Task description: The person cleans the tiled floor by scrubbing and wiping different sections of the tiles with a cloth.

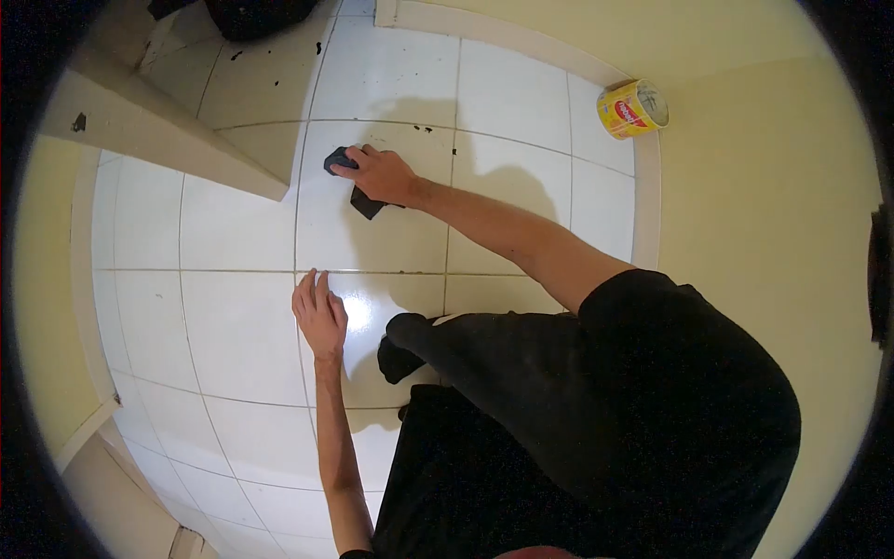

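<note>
My right hand [384, 177] is closed around a crumpled dark cloth [366, 205] and presses it on the white tiled floor [233, 224]. Part of the cloth sticks out past the fingertips, and another part hangs below the palm. Nearer to me, my left hand [321, 317] rests on the tiles with its fingers stretched out and nothing in them. Small dark bits [424, 129] lie on the floor just beyond my right hand.
A yellow tub [622, 112] with a red label lies tilted against the wall at upper right. At upper left a beige door or panel edge [186, 140] juts over the floor, with a black object [261, 14] and more dark bits behind it. My dark-clothed knee [410, 340] is close by.
</note>
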Demonstrator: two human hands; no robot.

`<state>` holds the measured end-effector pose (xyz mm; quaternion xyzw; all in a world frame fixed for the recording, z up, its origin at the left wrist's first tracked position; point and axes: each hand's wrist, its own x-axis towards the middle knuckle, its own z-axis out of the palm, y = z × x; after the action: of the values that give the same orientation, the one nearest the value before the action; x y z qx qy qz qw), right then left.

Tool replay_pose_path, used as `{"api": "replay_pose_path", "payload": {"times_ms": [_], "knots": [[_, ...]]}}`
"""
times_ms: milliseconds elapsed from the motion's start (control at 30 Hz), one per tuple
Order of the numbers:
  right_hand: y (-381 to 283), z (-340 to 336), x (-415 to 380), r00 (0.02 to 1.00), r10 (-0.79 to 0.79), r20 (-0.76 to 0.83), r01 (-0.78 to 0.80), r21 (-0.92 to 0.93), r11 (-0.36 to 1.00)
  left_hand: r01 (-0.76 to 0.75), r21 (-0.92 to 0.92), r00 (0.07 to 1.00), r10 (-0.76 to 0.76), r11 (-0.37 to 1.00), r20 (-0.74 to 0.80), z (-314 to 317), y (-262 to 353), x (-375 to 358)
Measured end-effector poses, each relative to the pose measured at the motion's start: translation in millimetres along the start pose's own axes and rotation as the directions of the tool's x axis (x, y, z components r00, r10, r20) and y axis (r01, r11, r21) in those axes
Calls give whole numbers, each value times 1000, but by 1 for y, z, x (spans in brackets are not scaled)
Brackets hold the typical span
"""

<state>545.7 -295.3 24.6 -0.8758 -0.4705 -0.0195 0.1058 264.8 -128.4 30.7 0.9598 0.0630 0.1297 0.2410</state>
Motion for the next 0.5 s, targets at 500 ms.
{"api": "replay_pose_path", "payload": {"times_ms": [500], "knots": [[42, -37, 1, 938, 242, -247, -212, 142, 967, -28, 8, 1000, 28, 1000, 2, 2, 1, -1]]}}
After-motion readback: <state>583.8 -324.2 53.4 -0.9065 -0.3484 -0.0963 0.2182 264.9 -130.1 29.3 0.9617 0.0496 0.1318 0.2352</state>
